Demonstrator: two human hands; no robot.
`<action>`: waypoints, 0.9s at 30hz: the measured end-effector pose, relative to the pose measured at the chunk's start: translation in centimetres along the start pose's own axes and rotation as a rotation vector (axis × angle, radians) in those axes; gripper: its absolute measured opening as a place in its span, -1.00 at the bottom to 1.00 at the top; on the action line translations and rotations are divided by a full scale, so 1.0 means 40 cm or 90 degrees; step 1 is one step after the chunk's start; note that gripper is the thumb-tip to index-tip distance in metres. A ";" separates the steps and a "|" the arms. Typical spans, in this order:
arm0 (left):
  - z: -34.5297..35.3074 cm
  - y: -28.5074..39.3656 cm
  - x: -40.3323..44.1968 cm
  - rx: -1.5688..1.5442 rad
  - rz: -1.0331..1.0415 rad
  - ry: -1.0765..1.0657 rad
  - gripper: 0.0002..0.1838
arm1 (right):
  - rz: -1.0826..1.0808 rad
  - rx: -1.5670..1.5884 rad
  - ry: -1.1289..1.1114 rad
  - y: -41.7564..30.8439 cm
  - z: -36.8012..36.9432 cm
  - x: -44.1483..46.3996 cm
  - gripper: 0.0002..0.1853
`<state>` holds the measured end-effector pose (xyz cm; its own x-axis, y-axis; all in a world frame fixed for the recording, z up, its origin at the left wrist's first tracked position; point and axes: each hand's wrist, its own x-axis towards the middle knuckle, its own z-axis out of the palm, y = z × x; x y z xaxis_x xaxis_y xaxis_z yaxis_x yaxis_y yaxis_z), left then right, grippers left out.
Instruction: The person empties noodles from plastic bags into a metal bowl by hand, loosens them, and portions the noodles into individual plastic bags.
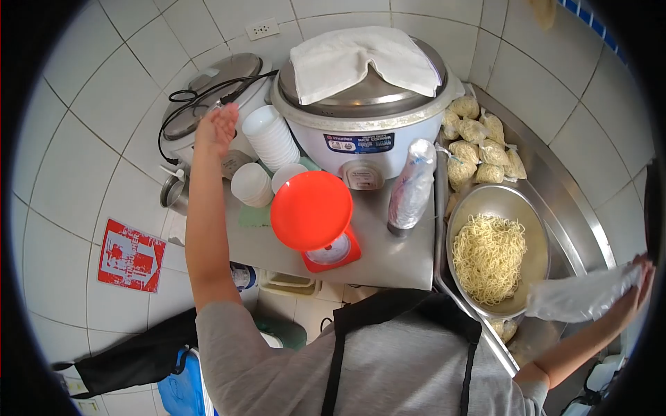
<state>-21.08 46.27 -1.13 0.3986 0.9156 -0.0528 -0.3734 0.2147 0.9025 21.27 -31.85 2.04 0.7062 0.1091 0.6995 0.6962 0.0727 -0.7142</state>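
My left hand point(218, 130) is raised at the left, beside a tall stack of white bowls point(269, 139) and just in front of a smaller cooker's black cord. Its fingers look loosely apart, with nothing visible in them. Far to the right, my right hand point(642, 279) grips a clear plastic bag point(583, 297), which hangs out toward a steel bowl point(540, 232). Yellow noodles point(490, 259) lie heaped in that bowl. A red kitchen scale point(312, 211) with a round red pan stands on the steel table in front of me.
Behind the scale is a large rice cooker point(361, 118) with a white cloth point(368, 59) on its lid. A plastic-wrapped roll point(413, 187) stands near the table's right edge. Several bagged noodle portions point(491, 154) sit in the steel basin point(555, 201). Shorter white bowls point(251, 186) stand at left.
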 end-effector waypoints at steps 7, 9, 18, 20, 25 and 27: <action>0.500 -0.176 -0.683 0.367 0.511 -0.523 -0.47 | -0.033 -0.090 -0.089 -0.082 0.444 -0.058 -0.84; 0.603 -0.294 -0.783 0.527 0.602 -0.602 -0.24 | 0.049 -0.033 -0.148 -0.063 0.480 -0.052 -0.87; 0.750 -0.703 -0.710 0.209 0.050 -0.565 -0.80 | 0.128 -0.055 -0.208 0.335 0.500 -0.067 -0.80; 0.767 -0.753 -0.701 0.105 0.034 -0.605 -0.75 | 0.185 -0.026 -0.199 0.348 0.493 -0.096 -0.80; 0.768 -0.832 -0.713 0.386 0.277 -0.627 -0.62 | 0.329 0.091 -0.192 0.426 0.497 -0.126 -0.79; 0.775 -0.864 -0.710 0.345 0.178 -0.556 -0.59 | 0.137 -0.170 -0.131 0.434 0.496 -0.150 -0.66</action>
<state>6.50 2.30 -17.57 0.8996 0.3016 0.3157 -0.2069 -0.3423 0.9165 26.58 -11.57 -15.05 0.8181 0.2919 0.4955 0.5630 -0.2307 -0.7936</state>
